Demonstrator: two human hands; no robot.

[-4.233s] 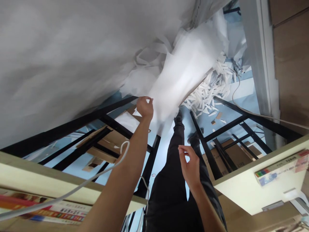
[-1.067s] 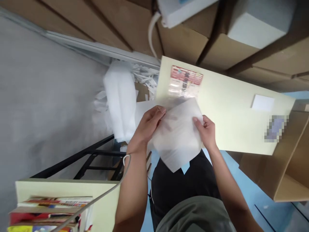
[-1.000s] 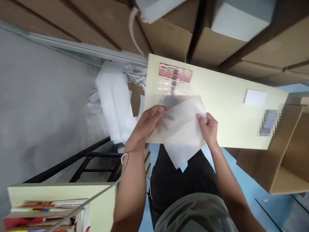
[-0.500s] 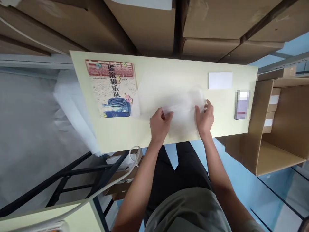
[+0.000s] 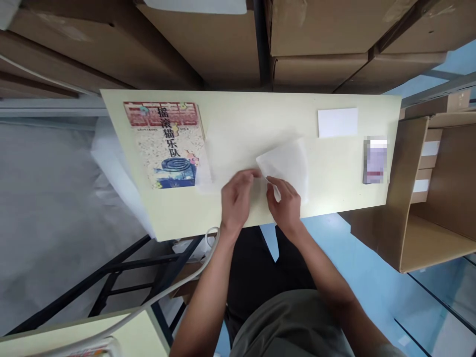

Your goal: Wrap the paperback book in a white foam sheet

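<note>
A thin, translucent white sheet or bag [image 5: 288, 161] lies on the pale table, its near-left edge lifted between my hands. My right hand [image 5: 285, 204] is closed on that edge, thumb and fingers pinched together. Curled beside it, my left hand [image 5: 236, 201] has its fingertips at the same edge, close to the right fingers; the exact grip is partly hidden. To the left lies a book [image 5: 165, 146] with Chinese characters and a blue coil on its cover. Faint translucent film [image 5: 204, 171] shows along the book's right side.
The pale yellow table [image 5: 178, 213] bears a white card [image 5: 337, 122] and a phone-like item [image 5: 375, 161], blurred out, at the right. An open cardboard box [image 5: 412, 198] stands off the right end. Large cartons [image 5: 320, 29] line the back. A white cable [image 5: 178, 282] runs below left.
My right hand has come left, close to my left hand. The white sheet, spread and blurred before, is now folded to a smaller shape with its edge between my fingers.
</note>
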